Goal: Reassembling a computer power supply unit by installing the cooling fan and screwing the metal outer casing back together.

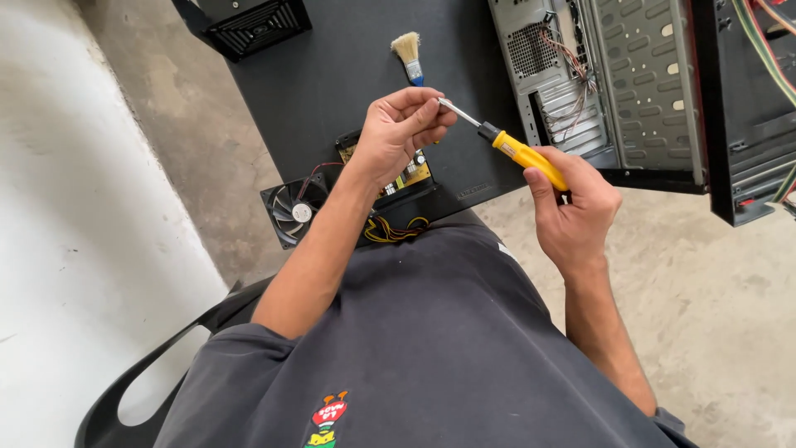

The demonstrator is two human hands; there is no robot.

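Diagonally: screwdriver [514, 149] tip up-left

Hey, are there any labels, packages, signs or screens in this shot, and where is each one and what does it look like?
Fan sticker: small round white label on the hub of the black cooling fan, beside the left forearm.
Shirt print: red, green and yellow emblem on the dark grey shirt, bottom centre.
Handle label: small pale patch on the yellow screwdriver handle, near the right hand.
No packages, signs or screens.

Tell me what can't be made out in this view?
- Screwdriver tip: hidden inside the left hand, head view.
- Circuit board: mostly covered by that hand and forearm.
- Computer case: cut off by the top edge.
- Fan cable ends: hidden behind the shirt.
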